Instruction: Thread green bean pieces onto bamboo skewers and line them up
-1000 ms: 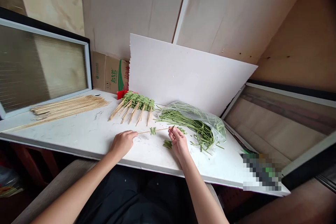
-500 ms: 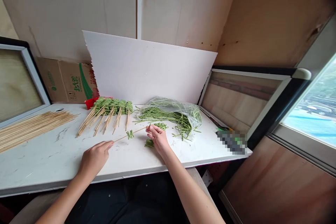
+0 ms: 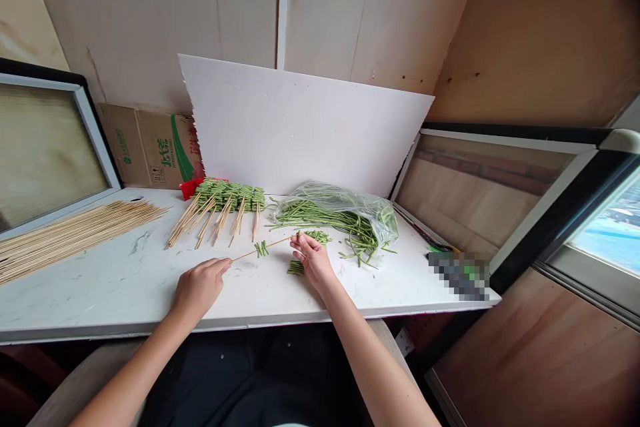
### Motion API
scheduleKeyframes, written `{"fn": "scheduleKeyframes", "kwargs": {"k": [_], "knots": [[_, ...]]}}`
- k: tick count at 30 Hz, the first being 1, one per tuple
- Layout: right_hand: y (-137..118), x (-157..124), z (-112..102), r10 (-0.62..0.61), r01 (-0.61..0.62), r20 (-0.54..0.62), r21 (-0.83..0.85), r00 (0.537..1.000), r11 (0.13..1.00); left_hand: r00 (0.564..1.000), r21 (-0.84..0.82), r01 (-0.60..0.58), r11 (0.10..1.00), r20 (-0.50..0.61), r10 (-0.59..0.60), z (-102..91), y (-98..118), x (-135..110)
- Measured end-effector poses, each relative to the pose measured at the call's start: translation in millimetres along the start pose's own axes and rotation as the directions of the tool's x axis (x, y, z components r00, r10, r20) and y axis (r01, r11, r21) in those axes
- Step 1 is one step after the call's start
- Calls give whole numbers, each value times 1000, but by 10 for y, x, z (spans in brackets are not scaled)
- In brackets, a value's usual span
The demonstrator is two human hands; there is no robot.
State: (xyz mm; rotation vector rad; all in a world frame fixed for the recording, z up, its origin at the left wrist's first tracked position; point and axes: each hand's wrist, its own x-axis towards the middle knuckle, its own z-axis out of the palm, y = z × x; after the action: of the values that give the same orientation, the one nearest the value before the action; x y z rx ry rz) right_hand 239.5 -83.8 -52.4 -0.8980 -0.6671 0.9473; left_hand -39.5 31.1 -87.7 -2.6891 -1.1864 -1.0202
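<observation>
My left hand [image 3: 200,283] is closed around the lower end of a thin bamboo skewer [image 3: 243,256]. Several short green bean pieces [image 3: 261,249] are threaded crosswise partway along it. At the skewer's other end, the fingers of my right hand [image 3: 314,259] pinch a small green bean piece against the tip, mostly covered by the fingertips. Beside and partly behind that hand are two small piles of cut beans, one farther back [image 3: 320,237] and one nearer [image 3: 295,268].
Finished bean skewers [image 3: 230,197] are stacked at the back, sticks toward me. Loose bamboo skewers [image 3: 75,237] lie at the left. A clear plastic bag [image 3: 385,217] of long beans rests behind my right hand. A white board [image 3: 305,127] and a cardboard box [image 3: 150,147] stand behind.
The whole view has shifted, so the scene sits slightly farther right. Both hands keep their hold on either end of the skewer, and the threaded bean pieces look unchanged.
</observation>
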Motion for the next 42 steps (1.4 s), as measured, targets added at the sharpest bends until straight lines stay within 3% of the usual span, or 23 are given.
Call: {"fn": "scheduleKeyframes", "kwargs": {"k": [23,33,42], "knots": [[5,42,-16,15,-14,-43,23,999,1000,1000,-15,-2,1000,18,2,11,18,14],[-9,47,-31,6,-8,-63,-37,998,999,997,29,22,999,72,-24,-95,129,43],[57,87,-42,-50,37,-107,-116,993,993,997,42,28,999,68,-31,-12,90,47]]}}
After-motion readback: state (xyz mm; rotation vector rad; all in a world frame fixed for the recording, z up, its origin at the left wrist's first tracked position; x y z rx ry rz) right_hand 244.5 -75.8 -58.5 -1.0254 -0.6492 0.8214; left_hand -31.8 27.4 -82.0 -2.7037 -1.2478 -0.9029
